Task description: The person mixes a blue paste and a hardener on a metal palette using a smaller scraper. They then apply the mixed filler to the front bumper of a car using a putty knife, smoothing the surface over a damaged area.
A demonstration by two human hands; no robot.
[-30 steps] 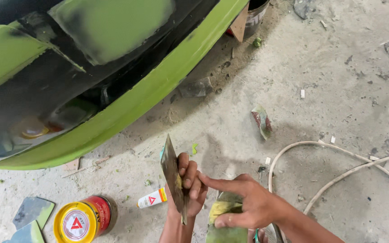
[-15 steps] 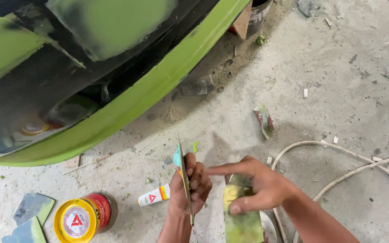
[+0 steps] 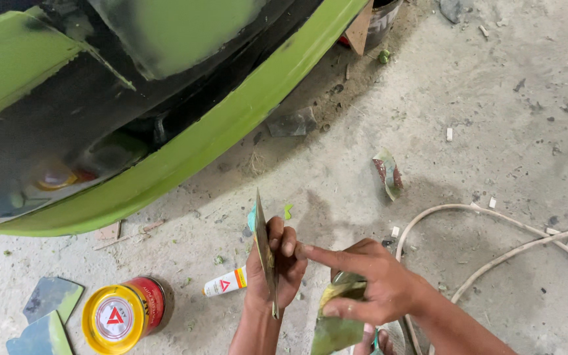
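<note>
Left hand (image 3: pixel 274 266) grips a thin metal spreader (image 3: pixel 264 253) edge-up; right hand (image 3: pixel 369 283) pinches a putty-smeared blade (image 3: pixel 336 322), forefinger extended.

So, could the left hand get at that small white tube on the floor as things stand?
Probably not yet: the left hand is gripping a flat spreader blade. The white tube lies just beside it on the floor, with nothing between them.

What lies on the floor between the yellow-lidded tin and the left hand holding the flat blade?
In the head view, a small white tube lies on the floor between the tin and the left hand.
</note>
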